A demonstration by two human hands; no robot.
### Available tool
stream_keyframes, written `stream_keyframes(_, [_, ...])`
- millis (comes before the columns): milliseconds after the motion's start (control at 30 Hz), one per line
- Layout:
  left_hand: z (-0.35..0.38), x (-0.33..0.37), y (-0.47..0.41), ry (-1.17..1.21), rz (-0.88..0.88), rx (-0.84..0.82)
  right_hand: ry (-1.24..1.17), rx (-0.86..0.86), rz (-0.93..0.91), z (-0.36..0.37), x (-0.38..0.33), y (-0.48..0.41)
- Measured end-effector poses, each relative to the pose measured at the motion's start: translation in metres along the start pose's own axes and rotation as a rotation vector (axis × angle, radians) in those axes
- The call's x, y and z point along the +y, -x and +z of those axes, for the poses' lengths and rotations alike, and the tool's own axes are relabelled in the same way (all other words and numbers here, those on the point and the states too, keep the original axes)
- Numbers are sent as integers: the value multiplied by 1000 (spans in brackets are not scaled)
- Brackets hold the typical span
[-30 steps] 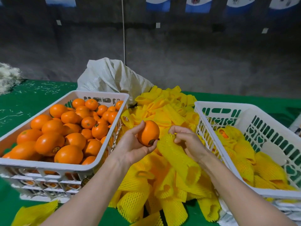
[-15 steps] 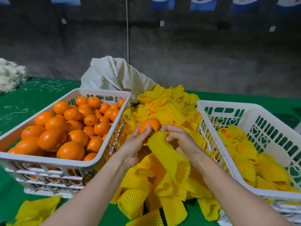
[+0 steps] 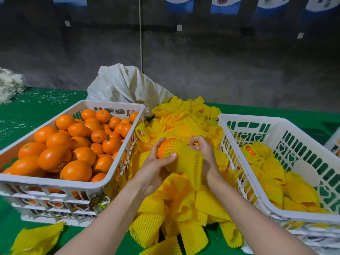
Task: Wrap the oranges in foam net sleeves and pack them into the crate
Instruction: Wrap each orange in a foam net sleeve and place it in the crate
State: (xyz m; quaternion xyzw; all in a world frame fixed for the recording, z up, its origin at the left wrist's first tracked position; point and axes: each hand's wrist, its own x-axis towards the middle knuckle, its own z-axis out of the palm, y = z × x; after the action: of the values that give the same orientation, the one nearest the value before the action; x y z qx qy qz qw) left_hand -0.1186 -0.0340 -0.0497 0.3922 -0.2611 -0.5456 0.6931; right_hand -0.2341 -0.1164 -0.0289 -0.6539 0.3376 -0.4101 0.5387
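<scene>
Between the two crates, my left hand (image 3: 154,168) grips an orange (image 3: 162,149) that sits partly inside a yellow foam net sleeve (image 3: 185,161). My right hand (image 3: 202,151) pinches the sleeve's open edge at the top of the orange. The rest of the sleeve hangs down between my wrists. The white crate on the left (image 3: 103,184) is full of bare oranges (image 3: 55,157). The white crate on the right (image 3: 228,124) holds several wrapped oranges (image 3: 272,188).
A heap of loose yellow sleeves (image 3: 184,214) fills the green table (image 3: 36,105) between the crates. A white woven sack (image 3: 125,85) lies behind it. One loose sleeve (image 3: 36,240) lies at the front left. Pale shredded material (image 3: 9,85) sits at the far left.
The orange was bare in my left hand, apart from the sleeve. It has since gone into the sleeve's mouth, and the net now covers most of it.
</scene>
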Motion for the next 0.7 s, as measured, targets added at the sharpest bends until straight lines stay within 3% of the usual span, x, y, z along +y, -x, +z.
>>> stream_keyframes(100, [4, -1, 1, 172, 34, 39, -113, -32, 43, 11, 4, 13])
stream_keyframes(233, [11, -3, 1, 360, 36, 64, -27, 15, -2, 26, 12, 28])
stream_keyframes(367, [7, -9, -6, 352, 94, 228, 79, 33, 7, 28, 4, 29])
stream_keyframes(500, [-1, -16, -5, 329, 108, 233, 89, 80, 44, 31, -7, 21])
stream_keyframes(600, [3, -12, -2, 307, 105, 126, 124, 140, -100, 31, -7, 14])
stream_keyframes(700, [5, -10, -3, 400, 49, 122, 197, 115, -256, 32, 2, 20])
